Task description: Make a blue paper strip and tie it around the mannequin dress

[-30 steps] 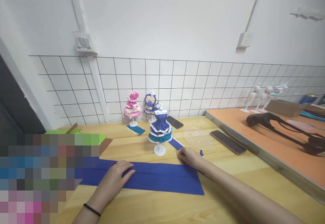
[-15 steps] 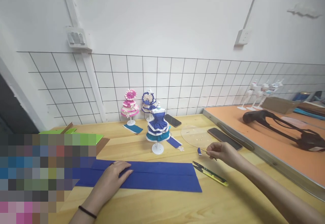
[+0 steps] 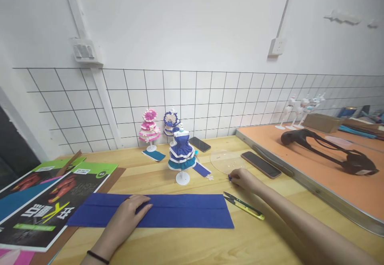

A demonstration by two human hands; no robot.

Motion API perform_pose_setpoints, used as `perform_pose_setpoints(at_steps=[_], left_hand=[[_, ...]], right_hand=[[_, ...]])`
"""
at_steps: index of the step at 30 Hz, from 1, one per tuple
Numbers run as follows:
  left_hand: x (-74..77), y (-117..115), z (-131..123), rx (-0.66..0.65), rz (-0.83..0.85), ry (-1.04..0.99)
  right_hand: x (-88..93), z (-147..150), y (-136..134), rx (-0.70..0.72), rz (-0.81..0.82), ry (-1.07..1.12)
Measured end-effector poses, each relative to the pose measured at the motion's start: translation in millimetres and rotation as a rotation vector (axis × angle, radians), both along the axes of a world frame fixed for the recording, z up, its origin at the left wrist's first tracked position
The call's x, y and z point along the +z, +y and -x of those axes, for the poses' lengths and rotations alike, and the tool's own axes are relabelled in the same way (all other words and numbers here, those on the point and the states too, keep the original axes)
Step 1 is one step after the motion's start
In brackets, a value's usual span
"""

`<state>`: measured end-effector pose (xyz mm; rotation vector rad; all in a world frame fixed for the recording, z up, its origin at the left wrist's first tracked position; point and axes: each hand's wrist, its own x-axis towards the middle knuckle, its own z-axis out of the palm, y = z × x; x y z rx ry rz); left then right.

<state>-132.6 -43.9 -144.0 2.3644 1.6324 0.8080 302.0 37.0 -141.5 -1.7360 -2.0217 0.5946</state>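
My left hand (image 3: pixel 132 213), a dark band at its wrist, lies on a long blue fabric strip (image 3: pixel 186 211), fingers flat and thumb apart. The strip has a lengthwise crease, and its left end overlaps a magazine. On the wood table to the right, my right hand (image 3: pixel 244 179) pinches a small blue scrap (image 3: pixel 230 177), mostly hidden by the fingertips. Just behind that hand is a clear round plate (image 3: pixel 226 161) with tiny bits on it. Yellow-handled thread snips (image 3: pixel 244 205) lie between the strip's right end and my right forearm.
A small dress form (image 3: pixel 181 153) in a blue tiered dress stands behind the strip, with a pink-dressed form (image 3: pixel 150 131) farther back. Two phones (image 3: pixel 261 165) lie on the table. Magazines (image 3: pixel 45 205) cover the left side. A raised orange surface (image 3: pixel 324 185) borders the right.
My right hand has moved slightly left and lower toward the table, its fingertips now around the blue scrap. The left hand stays on the strip. The view has shifted a little.
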Motion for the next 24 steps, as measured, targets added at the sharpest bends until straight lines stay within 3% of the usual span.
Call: perform_pose_setpoints(at_steps=[17,21,24], left_hand=[[8.1,-3.4,-5.7,-0.013,0.005,0.020],[11.2,-6.6,-10.9,-0.045,-0.028,-0.015],[17.4,-12.4,-25.0,-0.086,-0.026,-0.096]], right_hand=[[-5.2,2.5,-15.7,0.022,-0.027,0.091],[10.5,11.9,-28.6,0.053,-0.057,0.164],[31.1,42.1,-53.7,0.127,-0.087,0.240]])
